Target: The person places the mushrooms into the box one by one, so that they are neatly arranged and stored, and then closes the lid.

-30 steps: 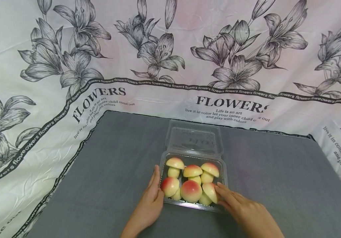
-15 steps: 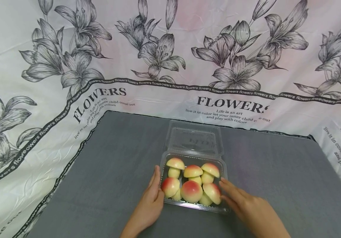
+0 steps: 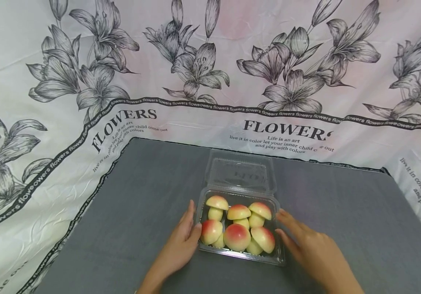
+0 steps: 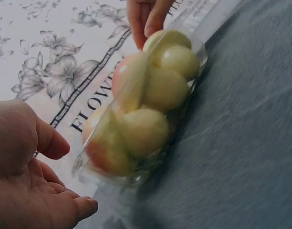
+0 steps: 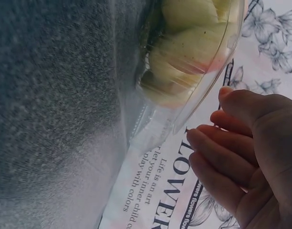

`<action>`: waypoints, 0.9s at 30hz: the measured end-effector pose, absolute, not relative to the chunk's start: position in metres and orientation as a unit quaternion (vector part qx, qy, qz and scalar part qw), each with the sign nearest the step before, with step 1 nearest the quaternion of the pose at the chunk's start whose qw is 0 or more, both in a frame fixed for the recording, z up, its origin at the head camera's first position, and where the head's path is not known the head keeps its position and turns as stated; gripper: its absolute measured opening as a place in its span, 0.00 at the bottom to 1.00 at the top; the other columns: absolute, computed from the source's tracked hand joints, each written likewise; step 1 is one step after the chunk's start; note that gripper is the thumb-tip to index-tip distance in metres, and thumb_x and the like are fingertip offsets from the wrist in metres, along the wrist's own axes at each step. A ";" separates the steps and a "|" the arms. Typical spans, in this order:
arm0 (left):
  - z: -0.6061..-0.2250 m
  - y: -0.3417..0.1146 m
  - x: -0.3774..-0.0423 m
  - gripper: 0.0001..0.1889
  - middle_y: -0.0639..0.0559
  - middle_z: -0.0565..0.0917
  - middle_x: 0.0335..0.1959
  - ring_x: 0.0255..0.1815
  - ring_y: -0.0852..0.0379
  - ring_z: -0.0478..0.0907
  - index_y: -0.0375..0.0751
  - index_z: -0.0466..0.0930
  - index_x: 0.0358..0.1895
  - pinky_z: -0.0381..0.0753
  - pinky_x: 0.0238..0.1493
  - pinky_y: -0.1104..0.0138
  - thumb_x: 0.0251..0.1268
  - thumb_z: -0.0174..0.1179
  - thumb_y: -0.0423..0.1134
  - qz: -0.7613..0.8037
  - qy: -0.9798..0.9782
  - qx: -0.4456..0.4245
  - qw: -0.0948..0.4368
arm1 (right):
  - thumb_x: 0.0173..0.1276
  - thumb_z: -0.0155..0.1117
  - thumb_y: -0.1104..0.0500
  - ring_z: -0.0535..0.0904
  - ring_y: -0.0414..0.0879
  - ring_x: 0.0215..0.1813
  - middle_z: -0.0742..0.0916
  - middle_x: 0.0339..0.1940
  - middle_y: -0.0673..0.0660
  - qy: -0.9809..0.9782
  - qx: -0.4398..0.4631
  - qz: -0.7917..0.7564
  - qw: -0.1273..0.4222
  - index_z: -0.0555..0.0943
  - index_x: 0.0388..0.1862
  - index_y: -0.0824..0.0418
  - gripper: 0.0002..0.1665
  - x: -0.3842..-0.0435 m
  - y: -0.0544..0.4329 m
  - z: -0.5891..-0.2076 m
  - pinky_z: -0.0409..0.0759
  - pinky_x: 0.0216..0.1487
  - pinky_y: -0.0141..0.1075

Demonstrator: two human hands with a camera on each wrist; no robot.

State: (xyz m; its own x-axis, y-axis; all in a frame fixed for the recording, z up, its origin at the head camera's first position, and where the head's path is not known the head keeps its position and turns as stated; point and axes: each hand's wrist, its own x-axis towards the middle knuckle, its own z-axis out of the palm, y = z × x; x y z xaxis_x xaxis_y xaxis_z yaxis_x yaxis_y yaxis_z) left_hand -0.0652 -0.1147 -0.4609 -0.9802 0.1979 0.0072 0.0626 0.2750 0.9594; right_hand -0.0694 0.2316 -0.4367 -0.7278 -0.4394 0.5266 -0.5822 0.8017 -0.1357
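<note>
A clear plastic clamshell box [image 3: 240, 255] sits on the table, holding several mushroom-shaped pieces [image 3: 237, 237] with pale yellow stems and red-tinged caps. They lie in two rows. Its transparent lid [image 3: 239, 169] is folded back, away from the person. My left hand [image 3: 179, 243] is at the box's left side, fingers extended and thumb tip near the rim; the left wrist view shows a gap between this hand [image 4: 31, 176] and the box. Along the right side is my right hand [image 3: 311, 247], its fingers loosely bent. In the right wrist view the hand [image 5: 253, 148] holds nothing, close to the rim.
A dark grey cloth [image 3: 136, 196] covers the table beneath the box. Behind and at both sides hangs a white curtain [image 3: 203, 118] printed with black flowers and lettering, meeting the table's far edge just beyond the lid.
My right hand has left the front right mushroom-shaped piece and moved right, outside the box. My left hand has drawn slightly away from the left rim. The box stays in place.
</note>
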 end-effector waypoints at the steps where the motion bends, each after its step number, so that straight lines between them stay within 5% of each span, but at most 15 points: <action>1: -0.460 -0.117 -0.068 0.37 0.36 0.47 0.87 0.86 0.42 0.47 0.36 0.40 0.87 0.52 0.80 0.49 0.86 0.50 0.36 0.595 0.798 0.083 0.054 | 0.71 0.72 0.53 0.89 0.51 0.28 0.90 0.61 0.54 -0.918 0.276 0.149 0.243 0.84 0.66 0.55 0.25 -0.071 0.232 -0.436 0.84 0.25 0.50; 4: -0.457 -0.123 -0.075 0.37 0.34 0.51 0.86 0.85 0.40 0.53 0.35 0.42 0.86 0.57 0.80 0.49 0.86 0.51 0.38 0.581 0.809 0.084 0.037 | 0.68 0.75 0.55 0.91 0.57 0.36 0.91 0.57 0.56 -0.918 0.265 0.158 0.248 0.84 0.66 0.56 0.27 -0.076 0.232 -0.435 0.86 0.30 0.54; 10: -0.449 -0.131 -0.096 0.36 0.30 0.60 0.82 0.82 0.37 0.59 0.33 0.45 0.86 0.60 0.79 0.48 0.86 0.50 0.42 0.580 0.812 0.065 0.030 | 0.68 0.77 0.58 0.80 0.44 0.24 0.90 0.28 0.55 -0.939 0.195 0.196 0.206 0.84 0.67 0.55 0.29 -0.088 0.233 -0.430 0.83 0.30 0.50; 13: -0.443 -0.133 -0.110 0.36 0.30 0.61 0.81 0.82 0.37 0.60 0.30 0.47 0.85 0.59 0.80 0.47 0.87 0.49 0.44 0.582 0.810 0.058 0.037 | 0.73 0.73 0.57 0.87 0.50 0.32 0.92 0.32 0.58 -0.940 0.171 0.235 0.179 0.83 0.69 0.59 0.27 -0.096 0.236 -0.426 0.84 0.36 0.54; 15: -0.438 -0.134 -0.120 0.36 0.31 0.61 0.82 0.83 0.38 0.59 0.29 0.48 0.84 0.56 0.81 0.47 0.87 0.48 0.45 0.582 0.810 0.051 0.048 | 0.76 0.70 0.57 0.91 0.59 0.45 0.93 0.48 0.62 -0.935 0.163 0.266 0.171 0.82 0.70 0.63 0.26 -0.102 0.238 -0.425 0.86 0.44 0.57; 17: -0.435 -0.134 -0.129 0.35 0.32 0.59 0.83 0.84 0.40 0.55 0.27 0.49 0.84 0.52 0.82 0.47 0.87 0.47 0.46 0.583 0.808 0.045 0.065 | 0.78 0.68 0.56 0.89 0.60 0.54 0.91 0.57 0.62 -0.929 0.156 0.294 0.160 0.81 0.71 0.63 0.26 -0.109 0.240 -0.425 0.88 0.48 0.48; 22: -0.433 -0.130 -0.151 0.35 0.36 0.50 0.86 0.85 0.39 0.53 0.27 0.47 0.84 0.54 0.82 0.48 0.88 0.42 0.47 0.630 0.765 0.020 0.130 | 0.83 0.61 0.51 0.86 0.38 0.58 0.88 0.64 0.58 -0.914 0.128 0.364 0.122 0.78 0.74 0.59 0.26 -0.125 0.241 -0.428 0.78 0.51 0.17; 25: -0.433 -0.126 -0.165 0.35 0.34 0.47 0.87 0.85 0.38 0.52 0.24 0.45 0.84 0.58 0.81 0.52 0.89 0.40 0.45 0.669 0.727 0.014 0.155 | 0.85 0.58 0.50 0.79 0.25 0.60 0.86 0.68 0.59 -0.900 0.118 0.408 0.095 0.76 0.77 0.59 0.27 -0.134 0.241 -0.430 0.74 0.54 0.15; 27: -0.433 -0.124 -0.172 0.35 0.34 0.46 0.87 0.86 0.40 0.51 0.25 0.44 0.84 0.58 0.81 0.53 0.89 0.39 0.45 0.685 0.709 0.012 0.167 | 0.85 0.56 0.49 0.78 0.25 0.63 0.84 0.70 0.60 -0.892 0.111 0.432 0.073 0.74 0.78 0.59 0.29 -0.139 0.241 -0.432 0.73 0.57 0.15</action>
